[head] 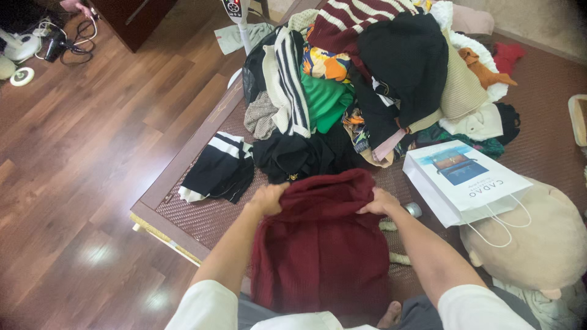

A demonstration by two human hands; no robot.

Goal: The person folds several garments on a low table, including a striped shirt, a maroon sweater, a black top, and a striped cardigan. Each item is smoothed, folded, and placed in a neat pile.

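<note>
Up at twelve o'clock sprawls a clothes heap (373, 79); below it, centre, lies the dark red garment (321, 250), whose far edge the left hand (269, 198) and right hand (379, 200) each grip, fingers closed.

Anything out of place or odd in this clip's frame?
Mostly the heap: a clothes pile is dumped unfolded on the woven mat. A white paper bag lies tipped on its side. Both hands, left and right, grip a maroon garment.

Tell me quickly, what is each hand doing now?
Left hand: closed on the dark red garment.
Right hand: closed on the same garment.
</note>
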